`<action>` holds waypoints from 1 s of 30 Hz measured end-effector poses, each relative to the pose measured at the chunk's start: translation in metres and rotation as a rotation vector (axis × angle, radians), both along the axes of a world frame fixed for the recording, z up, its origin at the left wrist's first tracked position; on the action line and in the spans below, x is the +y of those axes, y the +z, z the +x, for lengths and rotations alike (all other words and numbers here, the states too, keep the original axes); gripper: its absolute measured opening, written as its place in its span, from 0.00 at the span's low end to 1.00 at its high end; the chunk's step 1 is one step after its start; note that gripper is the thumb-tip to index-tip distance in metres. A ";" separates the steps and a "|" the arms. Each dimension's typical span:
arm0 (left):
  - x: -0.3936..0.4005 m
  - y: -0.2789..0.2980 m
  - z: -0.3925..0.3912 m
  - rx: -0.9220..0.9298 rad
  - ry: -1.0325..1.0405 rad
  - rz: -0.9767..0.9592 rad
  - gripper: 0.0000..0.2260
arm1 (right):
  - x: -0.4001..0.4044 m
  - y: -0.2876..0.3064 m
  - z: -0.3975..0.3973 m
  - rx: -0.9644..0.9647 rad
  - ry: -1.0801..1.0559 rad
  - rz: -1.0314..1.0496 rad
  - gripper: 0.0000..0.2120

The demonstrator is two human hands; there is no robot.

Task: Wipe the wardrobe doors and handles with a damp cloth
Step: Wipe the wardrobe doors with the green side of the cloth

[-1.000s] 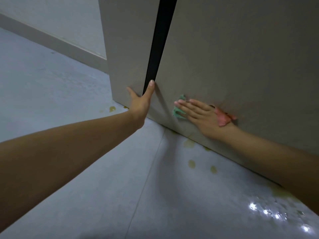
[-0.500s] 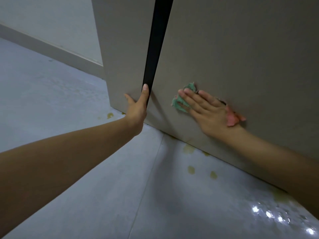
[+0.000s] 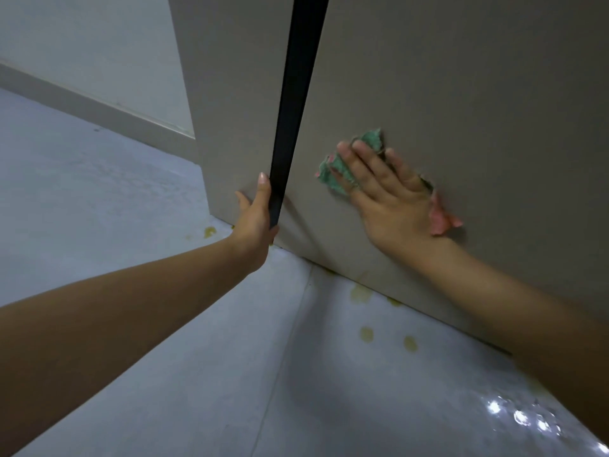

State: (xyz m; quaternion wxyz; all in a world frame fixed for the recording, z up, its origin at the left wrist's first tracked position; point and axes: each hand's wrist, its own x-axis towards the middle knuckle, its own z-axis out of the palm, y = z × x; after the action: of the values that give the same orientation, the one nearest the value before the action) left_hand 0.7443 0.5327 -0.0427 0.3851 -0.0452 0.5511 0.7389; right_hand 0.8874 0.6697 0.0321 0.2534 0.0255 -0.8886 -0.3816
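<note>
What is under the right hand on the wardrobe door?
A cloth, green with a pink end showing near the wrist, pressed flat against the right door by the right hand. The hand covers the cloth's middle, so its full shape cannot be seen.

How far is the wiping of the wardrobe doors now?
Done: cannot tell; no wiped patch shows on either door. In hand: the right hand presses the cloth flat low on the right door, while the left hand holds the edge at the dark gap. Left: the left door, and any handles, which are not visible here.
</note>
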 end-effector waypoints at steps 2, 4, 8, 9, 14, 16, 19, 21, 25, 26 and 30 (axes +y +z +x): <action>0.000 0.000 -0.002 -0.009 -0.007 -0.001 0.35 | -0.005 -0.002 -0.014 -0.028 0.022 0.070 0.29; 0.000 -0.002 -0.003 -0.003 -0.009 -0.001 0.36 | -0.012 -0.014 -0.030 -0.197 0.040 0.087 0.27; 0.000 -0.004 -0.003 -0.006 -0.018 0.005 0.39 | -0.019 -0.025 -0.042 -0.548 0.046 0.077 0.27; -0.001 -0.002 -0.006 -0.024 -0.035 0.011 0.42 | -0.018 -0.024 -0.038 -0.543 0.056 0.064 0.27; 0.000 0.010 -0.018 -0.104 -0.018 0.035 0.43 | -0.013 0.007 -0.030 -0.044 0.080 -0.137 0.27; 0.001 0.011 -0.018 -0.123 0.015 0.041 0.42 | -0.016 0.019 -0.045 0.063 0.039 -0.024 0.28; 0.000 0.012 -0.013 -0.103 -0.036 0.029 0.48 | -0.022 0.004 -0.060 -0.072 0.089 0.037 0.26; 0.002 0.008 -0.014 -0.089 -0.019 0.037 0.47 | -0.022 -0.017 -0.058 -0.301 0.056 0.027 0.28; 0.004 0.010 -0.011 -0.091 0.024 0.023 0.44 | -0.017 -0.018 -0.039 -0.447 0.050 0.056 0.30; 0.004 0.010 -0.010 -0.091 0.021 0.025 0.45 | -0.014 -0.016 -0.031 -0.382 0.064 0.035 0.30; 0.006 0.014 -0.008 -0.083 0.000 0.013 0.46 | -0.011 0.019 -0.022 0.014 0.028 -0.053 0.28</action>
State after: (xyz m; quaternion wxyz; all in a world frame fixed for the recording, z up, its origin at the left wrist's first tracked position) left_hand 0.7364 0.5383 -0.0288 0.4079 -0.0736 0.5299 0.7399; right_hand 0.8658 0.6582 0.0510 0.2656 0.0287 -0.8962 -0.3543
